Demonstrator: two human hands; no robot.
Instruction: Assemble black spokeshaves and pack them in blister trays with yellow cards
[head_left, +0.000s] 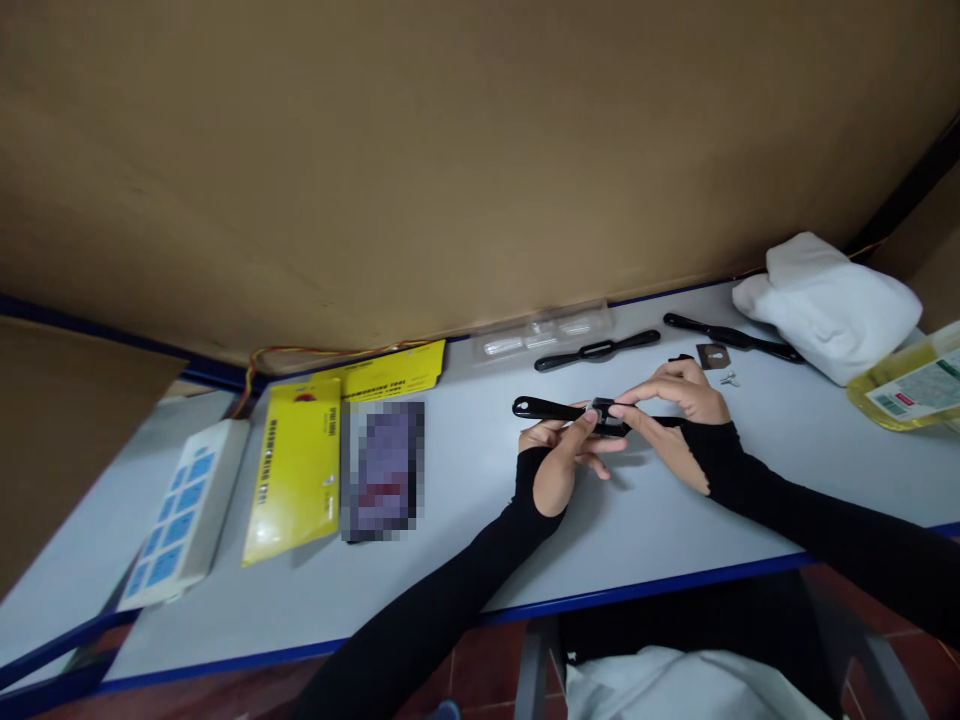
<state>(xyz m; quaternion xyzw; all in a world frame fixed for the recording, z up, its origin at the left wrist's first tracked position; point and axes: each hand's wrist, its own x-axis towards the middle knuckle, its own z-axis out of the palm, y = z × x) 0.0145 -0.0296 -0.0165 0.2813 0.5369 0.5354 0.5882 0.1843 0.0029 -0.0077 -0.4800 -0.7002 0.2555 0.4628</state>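
Above the right half of the table I hold a black spokeshave [551,408] between both hands. My left hand [559,465] grips its middle, with the thumb pressed on a small metal piece there. The fingers of my right hand [679,400] pinch the same middle part from the other side and partly hide that end. Behind my hands lie a black spokeshave body [634,341] with an open slot and another black spokeshave body [769,346]. A flat dark blade [712,356] with a cut-out and some small silver screws [730,378] rest near my right hand.
Yellow printed cards [296,470] lie left, beside a blurred-out flat object [386,470] and a white box-like strip [184,510]. Clear plastic packaging [544,332] lies along the back board. At right are a white bundle [825,300] and a bottle of yellow liquid [911,385].
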